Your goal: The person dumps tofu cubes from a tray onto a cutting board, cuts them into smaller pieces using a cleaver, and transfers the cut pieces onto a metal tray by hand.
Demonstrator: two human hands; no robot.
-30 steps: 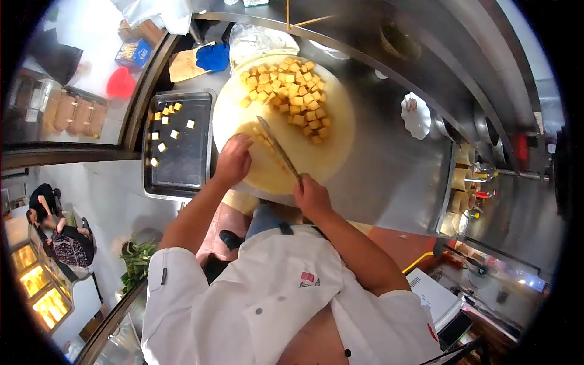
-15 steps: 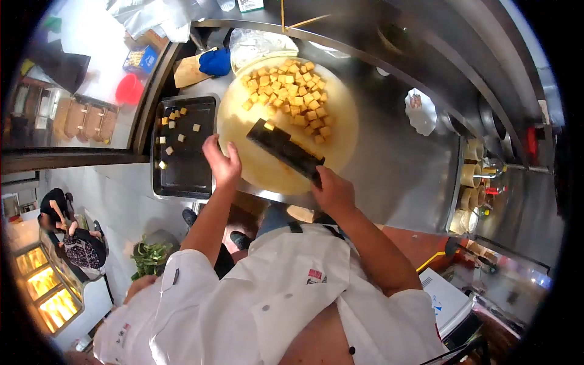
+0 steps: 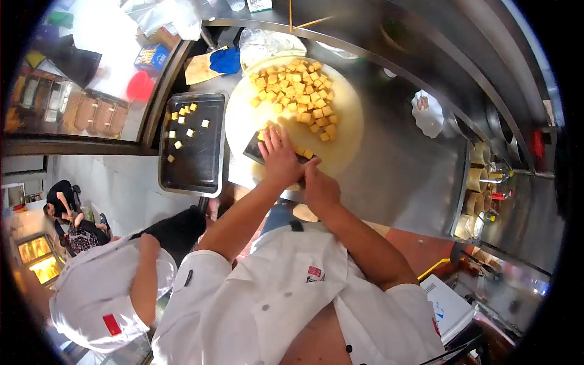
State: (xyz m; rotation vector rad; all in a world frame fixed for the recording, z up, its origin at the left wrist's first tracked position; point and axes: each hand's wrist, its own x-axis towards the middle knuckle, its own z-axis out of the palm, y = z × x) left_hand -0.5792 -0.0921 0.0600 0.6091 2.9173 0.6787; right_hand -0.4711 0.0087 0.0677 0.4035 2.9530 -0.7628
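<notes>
My right hand (image 3: pixel 322 188) is closed around the handle of a dark, broad-bladed cleaver (image 3: pixel 254 149) over the near part of a round, pale cutting board (image 3: pixel 347 131). Across the blade lies my left hand (image 3: pixel 281 159), its fingers stretched out and apart. A few yellow cubes (image 3: pixel 308 153) show on the blade beside that hand, and others are partly hidden under its fingertips. A large pile of yellow tofu-like cubes (image 3: pixel 297 85) covers the far part of the board. Left of the board, a dark rectangular tray (image 3: pixel 193 166) holds several loose cubes.
Behind the board are a plastic bag (image 3: pixel 267 45) and a blue cloth (image 3: pixel 225 61). A white scalloped dish (image 3: pixel 427 114) stands on the steel counter (image 3: pixel 389 170) to the right. A co-worker in white (image 3: pixel 112 292) is close on my left. Seasoning containers (image 3: pixel 476 179) line the right side.
My left hand has moved right from beside the tray onto the cleaver blade. More cubes now show at the blade. The co-worker on the left has shifted, and the greens are out of sight.
</notes>
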